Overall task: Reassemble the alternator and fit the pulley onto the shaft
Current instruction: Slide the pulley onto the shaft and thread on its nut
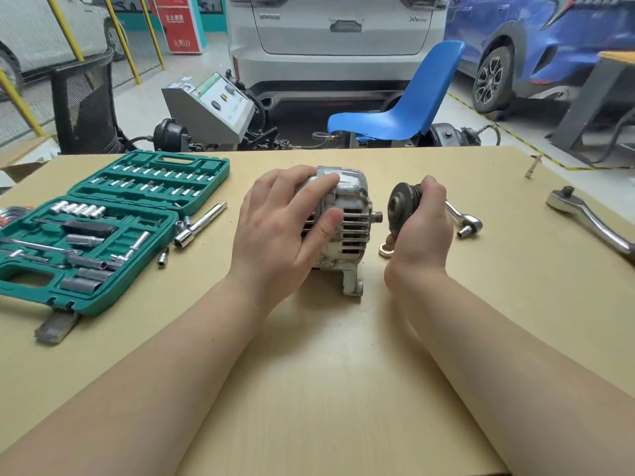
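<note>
The silver alternator [350, 221] lies on its side in the middle of the table [326, 372], its threaded shaft [377, 216] pointing right. My left hand [281, 231] grips the alternator body from the left, fingers over the top and thumb on the vented side. My right hand [424, 231] holds the dark grooved pulley [400, 209] a short gap to the right of the shaft tip, its bore facing the shaft. A small brass-coloured nut [385, 250] lies on the table under the pulley.
An open green socket set case [113, 228] sits at the left, with loose sockets and an extension bar [199, 225] beside it. A small ratchet [464, 219] lies behind my right hand, a large ratchet [591, 218] at the far right. A small bit [532, 166] stands near the far edge.
</note>
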